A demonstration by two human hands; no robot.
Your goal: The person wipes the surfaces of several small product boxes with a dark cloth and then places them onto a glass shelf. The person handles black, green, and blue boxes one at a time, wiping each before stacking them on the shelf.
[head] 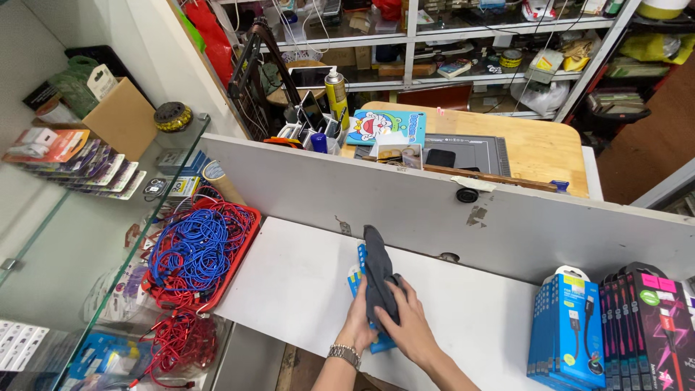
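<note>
1. One view only: head cam, worn by the person, looking down and fwd.
2. Near: white counter (304, 289) right below, both hands low-centre, forearms cut by bottom edge.
3. Mid: grey partition (434, 195) crosses the frame.
4. Far: wooden desk (536, 145), shelves (434, 36) at top.
5. No 2nd view, so nothing shared.

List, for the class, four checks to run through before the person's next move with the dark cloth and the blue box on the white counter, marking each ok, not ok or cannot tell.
1. Left hand steadies the blue box: ok, it grips the box's edge.
2. Right hand holds the dark cloth: ok, fingers pressed on it.
3. Cloth lies on the box: ok, draped over it.
4. Box surface clean: cannot tell, cloth hides it.
5. Bare white counter around the box: ok; the boxed cables stand apart to the right.
</note>
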